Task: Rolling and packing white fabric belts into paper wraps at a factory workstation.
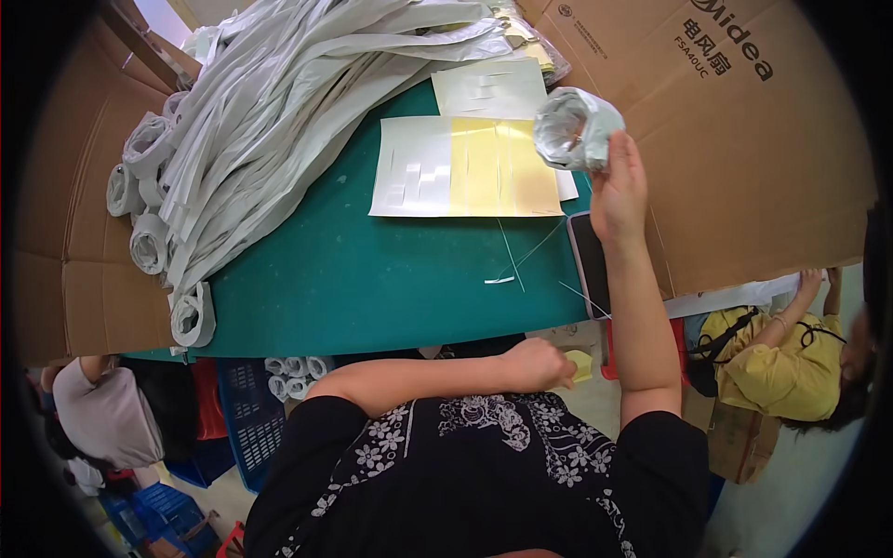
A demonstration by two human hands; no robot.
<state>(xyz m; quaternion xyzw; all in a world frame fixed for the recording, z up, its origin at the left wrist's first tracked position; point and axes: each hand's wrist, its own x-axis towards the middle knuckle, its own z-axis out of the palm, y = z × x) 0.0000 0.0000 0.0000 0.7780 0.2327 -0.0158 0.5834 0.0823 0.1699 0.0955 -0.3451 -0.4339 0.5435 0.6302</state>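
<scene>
Head view, the only one here: the right hand is up at about 2 o'clock, its grip clamped on a rolled grey-white strip held in the air above the far right corner of the green worktop. The left hand sits low at 6 o'clock by the near edge, fingers curled together round a small yellow piece. I'd guess the roll needs fixing shut, so pinch it tight to stop it springing open. The yellow and white backing sheet lies at 12 o'clock, the pile of loose strips at 10, and a dark phone rests on the right edge.
</scene>
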